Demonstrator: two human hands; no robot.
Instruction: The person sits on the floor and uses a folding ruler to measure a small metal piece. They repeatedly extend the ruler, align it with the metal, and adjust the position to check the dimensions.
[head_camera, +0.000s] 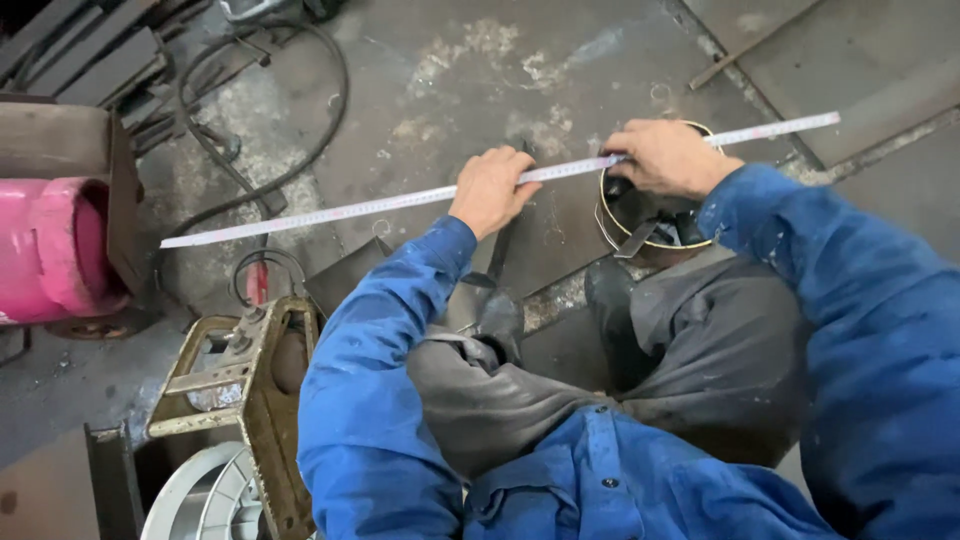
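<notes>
Stained workshop floor (450, 60). My left hand (490, 190) and right hand (665, 157), fingers pressed on tape measure (350, 207) over metal ring (655, 215); I'd keep it taut.

A: What are the hands on?

B: The left hand (490, 190) and the right hand (668, 157) both press down on a long steel ruler (330, 212) that slants from nine o'clock up to two o'clock across the floor (440, 80).

A: And beneath the right one?

B: A metal ring (612, 220) with dark pieces inside, just under the ruler.

A: Anything else?

B: A pink cylinder (55, 250) at nine o'clock, a black cable (320, 120) at eleven, and a yellowish metal frame (265, 400) at seven.
</notes>
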